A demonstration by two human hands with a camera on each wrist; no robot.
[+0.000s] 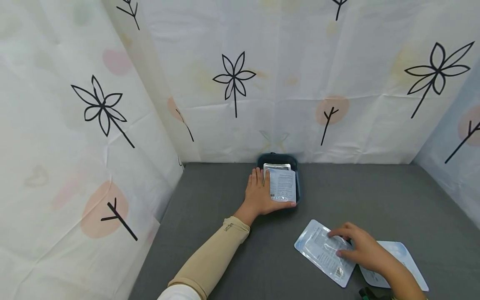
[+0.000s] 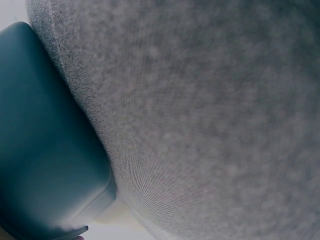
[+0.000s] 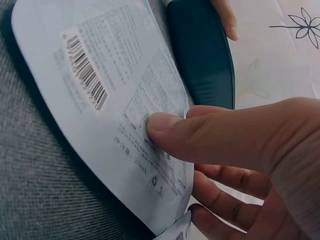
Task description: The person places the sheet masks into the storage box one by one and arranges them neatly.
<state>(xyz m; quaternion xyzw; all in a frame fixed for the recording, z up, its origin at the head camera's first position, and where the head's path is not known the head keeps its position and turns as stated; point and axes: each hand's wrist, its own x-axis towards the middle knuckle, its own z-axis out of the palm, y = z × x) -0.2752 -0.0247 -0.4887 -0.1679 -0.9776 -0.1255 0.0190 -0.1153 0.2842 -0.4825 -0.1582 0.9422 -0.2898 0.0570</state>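
Observation:
In the head view my left hand (image 1: 260, 193) rests at a dark teal bin (image 1: 298, 183), fingers spread along its left side and thumb across the front. Inside that bin stands a pale blue foil packet (image 1: 283, 185), with another silver-edged packet (image 1: 277, 166) behind it. My right hand (image 1: 361, 248) pinches a printed foil packet (image 1: 313, 246) between thumb and fingers. Its barcode side faces up toward the right wrist camera, where the packet (image 3: 95, 130) looks tilted off the cloth. Under the right hand and forearm lies one more packet (image 1: 401, 256), partly hidden.
A grey cloth (image 1: 210, 187) covers the table. White printed curtains (image 1: 281, 83) hang behind it and at both sides. A small dark object (image 1: 369, 293) shows at the bottom edge by the right wrist. The bin stands against the back curtain.

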